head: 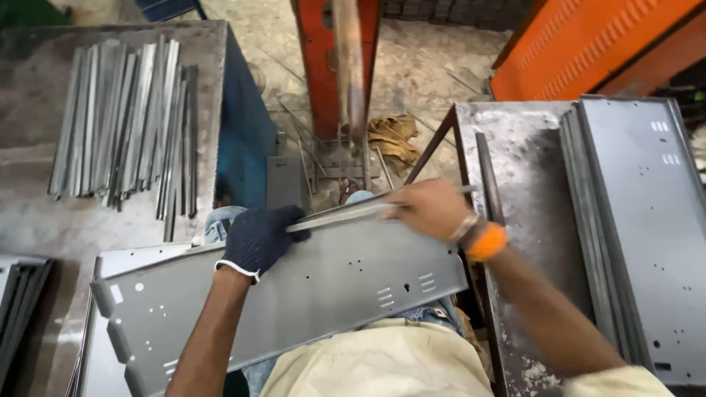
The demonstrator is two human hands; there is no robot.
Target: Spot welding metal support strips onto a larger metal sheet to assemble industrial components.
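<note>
Here the biggest thing in hand is a grey sheet-metal panel [294,294], lying across the person's lap with its long axis running from lower left up to the right, punched holes and short slots showing on its face. To the right, well apart from the lap, a metal table [515,147] carries a stack of similar grey panels [647,220]; to the upper left, a second table [206,44] bears a bundle of thin metal strips [125,117]. Along the panel's upper edge lies a single narrow strip [346,215], its long axis parallel to that edge, its right end reaching toward the right-hand table. The left hand [257,239], in a dark glove, is closed over the strip's left part, pressing it against the panel edge. The right hand [434,209], bare, with an orange band at the wrist, is curled down on the strip further right; whether the fingers wrap fully under it I cannot tell. Both hands sit on the strip itself, left nearer the panel's middle, right nearer its far end.
</note>
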